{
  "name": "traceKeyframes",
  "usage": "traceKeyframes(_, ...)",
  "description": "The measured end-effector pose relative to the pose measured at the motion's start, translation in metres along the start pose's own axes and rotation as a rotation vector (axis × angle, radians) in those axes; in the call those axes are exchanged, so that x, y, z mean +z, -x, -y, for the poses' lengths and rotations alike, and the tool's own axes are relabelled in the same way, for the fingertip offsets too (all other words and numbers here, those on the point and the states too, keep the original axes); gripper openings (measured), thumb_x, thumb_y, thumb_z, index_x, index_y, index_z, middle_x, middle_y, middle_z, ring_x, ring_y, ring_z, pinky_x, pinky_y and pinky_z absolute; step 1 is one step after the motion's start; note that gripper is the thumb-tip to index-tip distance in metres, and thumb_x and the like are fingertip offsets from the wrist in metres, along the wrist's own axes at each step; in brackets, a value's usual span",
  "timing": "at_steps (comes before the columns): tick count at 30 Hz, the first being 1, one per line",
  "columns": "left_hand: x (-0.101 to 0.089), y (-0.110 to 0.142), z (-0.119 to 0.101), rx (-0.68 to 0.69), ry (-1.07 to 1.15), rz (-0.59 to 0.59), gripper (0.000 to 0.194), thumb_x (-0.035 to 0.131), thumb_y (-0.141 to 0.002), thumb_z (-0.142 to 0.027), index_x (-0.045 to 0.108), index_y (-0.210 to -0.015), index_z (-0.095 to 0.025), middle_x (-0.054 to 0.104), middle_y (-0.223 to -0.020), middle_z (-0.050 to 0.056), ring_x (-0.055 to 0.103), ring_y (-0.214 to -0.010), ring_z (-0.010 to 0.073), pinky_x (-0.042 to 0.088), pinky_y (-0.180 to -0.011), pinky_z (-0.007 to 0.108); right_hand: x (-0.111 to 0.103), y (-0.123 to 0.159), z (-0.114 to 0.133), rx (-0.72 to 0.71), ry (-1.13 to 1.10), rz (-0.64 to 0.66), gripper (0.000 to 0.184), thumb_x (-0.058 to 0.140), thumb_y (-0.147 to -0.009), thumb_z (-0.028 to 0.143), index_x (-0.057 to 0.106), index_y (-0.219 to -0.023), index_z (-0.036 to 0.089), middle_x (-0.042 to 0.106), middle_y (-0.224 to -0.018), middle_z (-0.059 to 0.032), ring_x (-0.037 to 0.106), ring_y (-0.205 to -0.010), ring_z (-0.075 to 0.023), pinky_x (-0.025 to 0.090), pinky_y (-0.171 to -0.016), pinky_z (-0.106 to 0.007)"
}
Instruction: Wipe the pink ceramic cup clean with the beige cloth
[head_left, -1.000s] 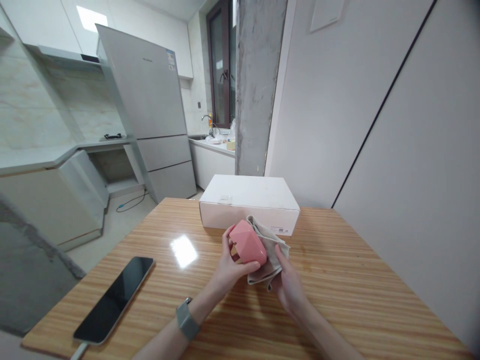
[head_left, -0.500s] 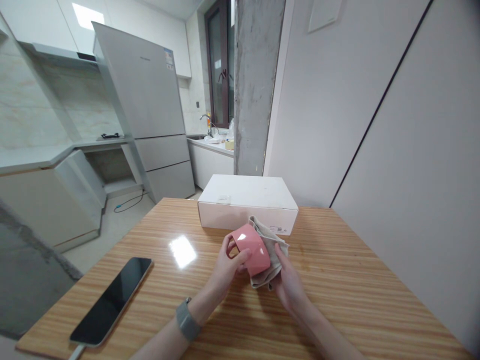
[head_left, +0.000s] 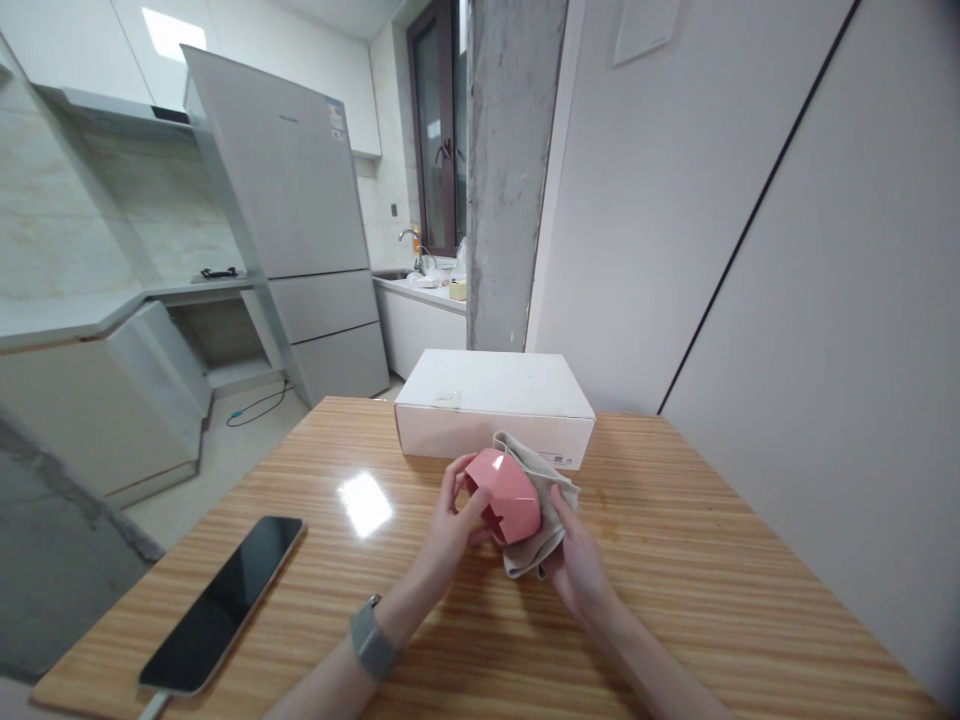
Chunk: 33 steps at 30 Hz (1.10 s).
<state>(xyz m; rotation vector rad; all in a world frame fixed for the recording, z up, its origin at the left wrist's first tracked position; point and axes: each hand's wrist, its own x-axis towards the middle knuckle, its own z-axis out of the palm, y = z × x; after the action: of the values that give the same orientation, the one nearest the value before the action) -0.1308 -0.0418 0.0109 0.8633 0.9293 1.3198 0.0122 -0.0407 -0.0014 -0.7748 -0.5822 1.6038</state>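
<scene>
A glossy pink cup (head_left: 511,495) is tilted on its side above the table, its open end toward the left. My left hand (head_left: 454,518) grips its rim, thumb on the near side and fingers around the far side. Against the cup's right end lies a folded grey-beige cloth (head_left: 553,515). My right hand (head_left: 576,560) is closed on that cloth, thumb on top, pressing it to the cup. The inside of the cup is mostly hidden, and so are the right fingers under the cloth.
Just beyond my hands stands a white box (head_left: 495,385) on the wooden table (head_left: 690,560). A black-screened phone (head_left: 225,605) with a white cable lies at the left. A grey fridge (head_left: 281,180) and a sink counter (head_left: 424,310) are farther back.
The cup has turned slightly in my left hand, so a different side and a notch-like dark spot near its lower edge now show. My right hand and the cloth have barely moved.
</scene>
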Motion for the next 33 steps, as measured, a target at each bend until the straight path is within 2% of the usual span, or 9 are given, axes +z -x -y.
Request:
traceKeyframes(3,-0.003,-0.002,0.003,-0.038,0.084,0.022,0.073,0.078,-0.064,-0.04,0.041,-0.127,-0.031,0.054,-0.123,0.008,0.063,-0.084,0.0194,0.055,-0.066,0.033,-0.002,-0.001,0.0,-0.01,0.04,0.01,0.044,0.063,-0.077,0.055,0.069,-0.105,0.022,0.071,-0.111,-0.0051,0.063,-0.108,-0.0268,0.048,-0.092,-0.039)
traceKeyframes(8,-0.009,-0.004,0.006,-0.124,0.128,0.136,0.056,0.076,-0.067,-0.035,0.053,-0.116,-0.018,0.061,-0.109,0.012,0.063,-0.087,0.0217,0.054,-0.072,0.035,-0.002,0.0,0.001,-0.005,0.03,0.019,0.04,0.065,-0.078,0.051,0.07,-0.102,0.02,0.073,-0.106,-0.0055,0.064,-0.106,-0.0271,0.047,-0.092,-0.04)
traceKeyframes(10,-0.01,-0.005,0.004,-0.086,0.079,0.104,0.06,0.078,-0.065,-0.033,0.053,-0.117,-0.019,0.061,-0.112,0.012,0.063,-0.092,0.0241,0.053,-0.072,0.035,0.0,0.001,0.001,-0.013,0.017,0.016,0.039,0.066,-0.077,0.05,0.07,-0.102,0.021,0.072,-0.11,-0.0049,0.062,-0.108,-0.0267,0.047,-0.094,-0.04)
traceKeyframes(13,-0.007,-0.001,-0.002,0.04,-0.007,0.071,0.076,0.084,-0.054,-0.022,0.049,-0.122,-0.023,0.058,-0.121,0.011,0.06,-0.102,0.0257,0.052,-0.081,0.034,0.005,0.002,0.003,-0.017,0.011,0.004,0.039,0.068,-0.074,0.051,0.071,-0.1,0.022,0.072,-0.11,-0.0052,0.062,-0.108,-0.0283,0.048,-0.092,-0.041)
traceKeyframes(16,-0.001,0.007,-0.01,0.112,-0.029,0.143,0.091,0.086,-0.048,-0.015,0.044,-0.128,-0.027,0.054,-0.128,0.009,0.058,-0.107,0.0256,0.049,-0.088,0.034,0.008,0.004,0.006,-0.025,0.007,0.002,0.04,0.069,-0.073,0.051,0.071,-0.098,0.021,0.073,-0.105,-0.0064,0.063,-0.107,-0.0294,0.049,-0.09,-0.042)
traceKeyframes(19,0.002,0.012,-0.014,0.091,-0.029,0.194,0.092,0.086,-0.051,-0.017,0.042,-0.131,-0.03,0.054,-0.129,0.009,0.057,-0.109,0.0265,0.051,-0.086,0.034,0.007,0.005,0.009,-0.034,-0.009,-0.006,0.037,0.07,-0.073,0.049,0.071,-0.097,0.022,0.075,-0.101,-0.0053,0.063,-0.106,-0.0285,0.05,-0.089,-0.041)
traceKeyframes(24,0.001,0.007,-0.008,0.067,0.004,0.13,0.067,0.077,-0.066,-0.032,0.049,-0.126,-0.028,0.053,-0.131,0.008,0.06,-0.101,0.0242,0.052,-0.08,0.031,0.003,0.003,0.01,-0.021,0.002,-0.027,0.038,0.07,-0.072,0.051,0.071,-0.097,0.022,0.075,-0.099,-0.0042,0.064,-0.104,-0.0274,0.05,-0.089,-0.038)
traceKeyframes(29,-0.003,-0.001,0.005,0.016,0.118,0.077,0.091,0.083,-0.058,-0.029,0.036,-0.137,-0.03,0.055,-0.128,0.012,0.057,-0.107,0.0272,0.051,-0.08,0.035,0.002,0.002,0.01,-0.051,0.029,-0.042,0.04,0.072,-0.07,0.052,0.071,-0.097,0.023,0.075,-0.099,-0.0028,0.065,-0.101,-0.0261,0.051,-0.086,-0.036)
traceKeyframes(33,-0.005,-0.003,0.007,0.012,0.071,0.105,0.076,0.083,-0.057,-0.026,0.048,-0.124,-0.02,0.055,-0.126,0.015,0.058,-0.106,0.0275,0.051,-0.081,0.034,0.001,0.002,0.007,-0.063,0.066,-0.032,0.037,0.071,-0.07,0.053,0.073,-0.093,0.023,0.076,-0.095,-0.003,0.067,-0.096,-0.0265,0.051,-0.083,-0.037)
